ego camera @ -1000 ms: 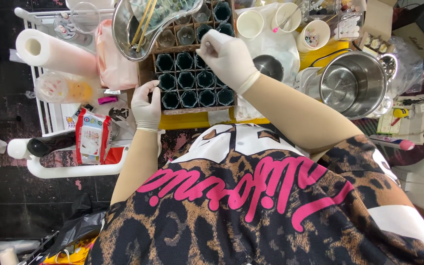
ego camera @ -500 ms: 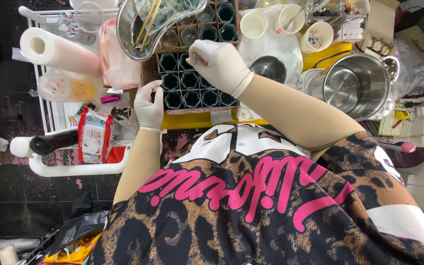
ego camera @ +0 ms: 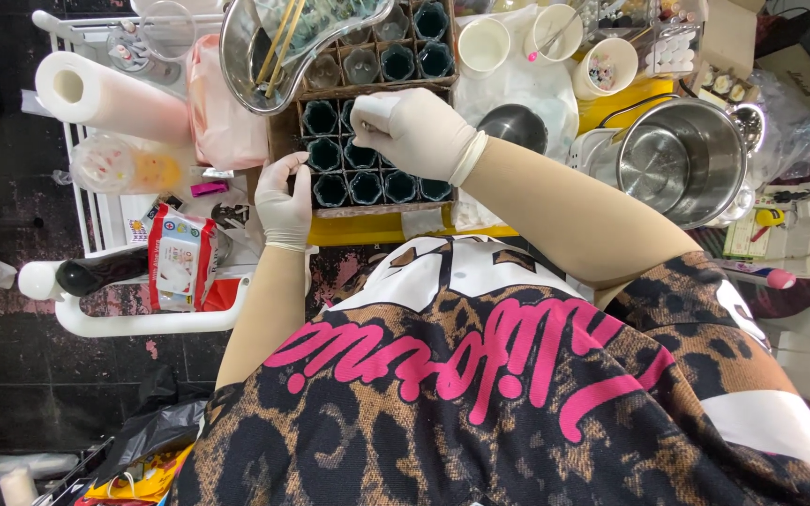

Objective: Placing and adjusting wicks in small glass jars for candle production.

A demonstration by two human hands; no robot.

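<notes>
Gloved hands over a crate of dark green cups.
Right hand [ego camera: 414, 131] fingers pinch, seemingly, something tiny above the cup crate [ego camera: 367, 159]; left hand [ego camera: 283, 192], at 9 o'clock, curls loosely, holding unclear.

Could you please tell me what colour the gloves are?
Cream-white gloves, clearest in the head view.

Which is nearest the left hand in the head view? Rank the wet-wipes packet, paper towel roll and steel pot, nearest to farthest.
From the left hand:
1. Wet-wipes packet, just to its left on the white cart.
2. Paper towel roll, farther up and left, on the cart.
3. Steel pot, far across on the right side.
</notes>
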